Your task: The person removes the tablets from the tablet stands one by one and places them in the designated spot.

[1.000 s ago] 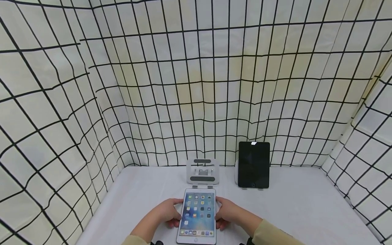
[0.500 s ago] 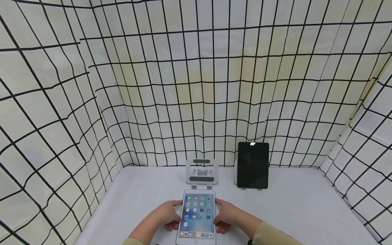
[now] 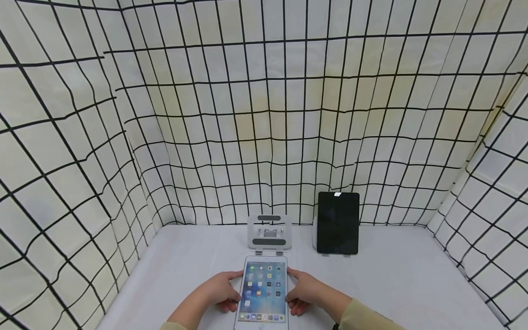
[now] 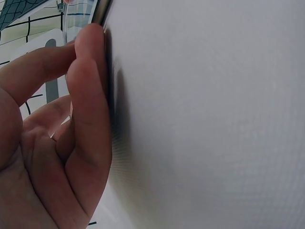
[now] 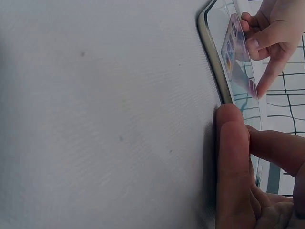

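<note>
A white-framed tablet (image 3: pixel 262 293) with a lit screen of app icons lies face up at the near middle of the white table. My left hand (image 3: pixel 221 289) grips its left edge, and my right hand (image 3: pixel 304 289) grips its right edge. In the left wrist view, bent fingers (image 4: pixel 88 105) meet the edge close over the cloth. The right wrist view has fingertips (image 5: pixel 231 129) at the rim beside the tablet's rounded corner (image 5: pixel 212 52). Just beyond the tablet's top edge stands a light grey tablet stand (image 3: pixel 269 232) with dark pads and two small front lips.
To the right of that stand, a black tablet (image 3: pixel 338 223) with a dark screen leans upright on another stand. White cloth covers the table (image 3: pixel 387 279). White walls (image 3: pixel 231 137) with a black grid close in the back and both sides.
The whole head view has shifted slightly, so everything sits a little further left. Both hands keep their grip on the lit tablet, which stays in front of the stand.
</note>
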The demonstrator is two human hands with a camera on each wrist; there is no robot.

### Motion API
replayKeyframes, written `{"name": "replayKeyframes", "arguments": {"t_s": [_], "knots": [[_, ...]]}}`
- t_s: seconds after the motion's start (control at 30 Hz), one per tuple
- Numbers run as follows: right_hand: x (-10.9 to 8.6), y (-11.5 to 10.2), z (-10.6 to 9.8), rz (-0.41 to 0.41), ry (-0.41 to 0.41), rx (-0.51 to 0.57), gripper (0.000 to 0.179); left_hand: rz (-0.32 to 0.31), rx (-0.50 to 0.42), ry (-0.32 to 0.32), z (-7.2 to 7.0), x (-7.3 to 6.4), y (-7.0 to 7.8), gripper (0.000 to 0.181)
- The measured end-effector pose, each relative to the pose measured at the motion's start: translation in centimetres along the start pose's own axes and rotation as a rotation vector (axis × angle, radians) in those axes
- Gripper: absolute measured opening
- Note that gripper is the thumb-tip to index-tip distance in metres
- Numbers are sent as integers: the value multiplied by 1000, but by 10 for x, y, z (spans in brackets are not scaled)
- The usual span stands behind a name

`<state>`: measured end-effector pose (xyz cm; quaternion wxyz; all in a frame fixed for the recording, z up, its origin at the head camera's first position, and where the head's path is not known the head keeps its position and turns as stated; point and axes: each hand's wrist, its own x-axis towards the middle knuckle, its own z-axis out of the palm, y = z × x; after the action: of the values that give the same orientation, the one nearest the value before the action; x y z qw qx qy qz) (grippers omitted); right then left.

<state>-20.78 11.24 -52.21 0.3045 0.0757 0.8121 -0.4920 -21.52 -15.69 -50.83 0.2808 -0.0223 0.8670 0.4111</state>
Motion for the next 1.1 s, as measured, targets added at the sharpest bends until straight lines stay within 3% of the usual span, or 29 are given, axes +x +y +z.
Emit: {"name": "replayKeyframes", "arguments": {"t_s": [0.87,1.1], "knots": [[-3,3,2,-24,3,36,87,2,10,5,0,-2,0,74],[-8,4,0,-43,19,43,84,36,8,28,0,-5,-1,63]]}}
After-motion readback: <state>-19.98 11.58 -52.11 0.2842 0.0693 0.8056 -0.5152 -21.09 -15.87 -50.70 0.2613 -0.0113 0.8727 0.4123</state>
